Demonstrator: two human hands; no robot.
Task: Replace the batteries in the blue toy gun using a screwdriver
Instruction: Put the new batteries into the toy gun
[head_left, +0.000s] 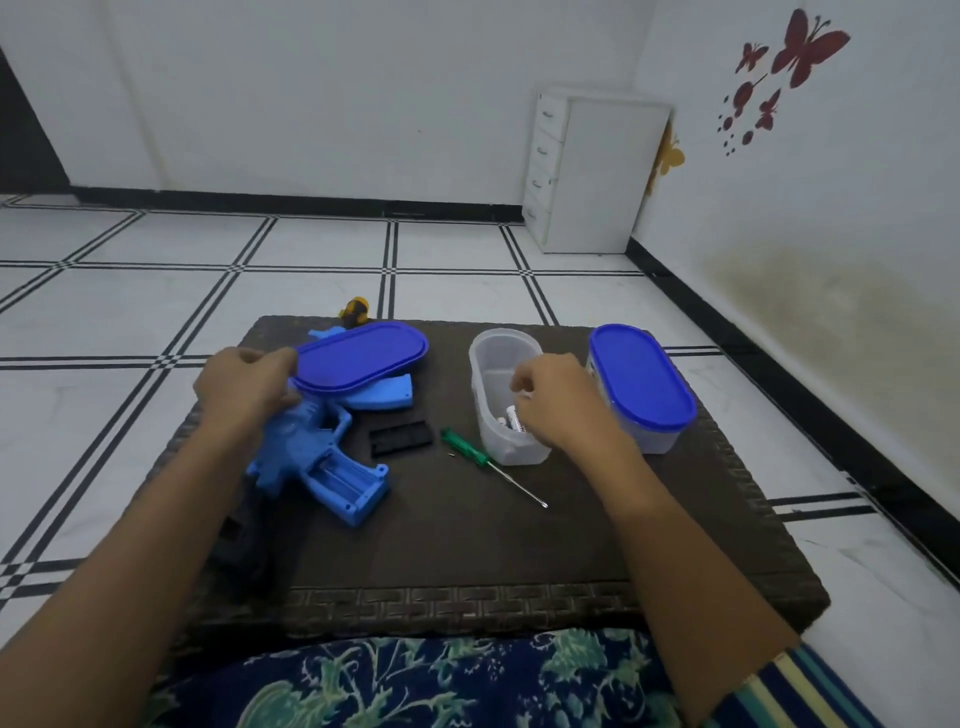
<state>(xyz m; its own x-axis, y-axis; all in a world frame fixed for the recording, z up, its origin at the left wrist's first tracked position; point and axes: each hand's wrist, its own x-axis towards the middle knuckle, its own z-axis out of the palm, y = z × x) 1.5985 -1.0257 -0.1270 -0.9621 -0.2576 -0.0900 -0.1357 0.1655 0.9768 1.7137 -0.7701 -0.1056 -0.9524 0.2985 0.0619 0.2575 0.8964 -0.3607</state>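
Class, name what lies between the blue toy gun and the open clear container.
Head view: a black battery cover, a tiny screw and a green-handled screwdriver lie on the mat between the blue toy gun and the open clear container.

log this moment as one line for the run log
left hand: holds blue lid | right hand: at open container, grasp unclear | toy gun: battery bay open | screwdriver: lying on mat
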